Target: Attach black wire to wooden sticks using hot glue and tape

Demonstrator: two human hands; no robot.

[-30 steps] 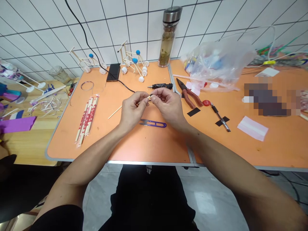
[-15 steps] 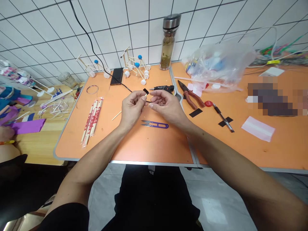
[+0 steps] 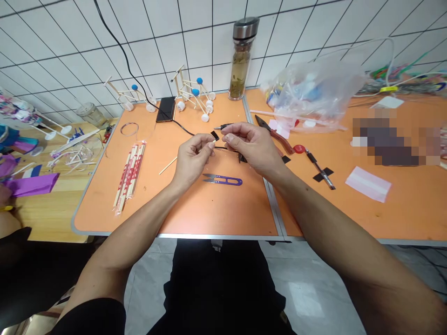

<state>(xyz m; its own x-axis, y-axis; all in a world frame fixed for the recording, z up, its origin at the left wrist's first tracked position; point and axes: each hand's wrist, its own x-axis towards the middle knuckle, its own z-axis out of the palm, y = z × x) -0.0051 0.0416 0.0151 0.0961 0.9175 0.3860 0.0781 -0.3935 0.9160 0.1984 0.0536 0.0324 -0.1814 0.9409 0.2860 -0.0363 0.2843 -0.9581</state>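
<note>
My left hand is closed in a pinch on a thin wooden stick, whose long end slants out to the lower left. By the stick's other tip, at my fingertips, is a small black strip. My right hand is just to the right with loosely curled fingers, thumb and forefinger apart, and nothing visible between them. It hides most of a black pen-like or gun-like tool, whose thin nozzle pokes out beyond the fingers. Purple thread snips lie below both hands.
Wrapped chopsticks lie at left, with a wire coil behind. A phone, stick models with blue balls and a tea bottle stand along the wall. Red-handled pliers, a pen and a plastic bag are at right.
My right hand has drawn slightly right and up, away from my left fingertips, and now covers more of the black tool and pliers. The left hand still pinches the stick.
</note>
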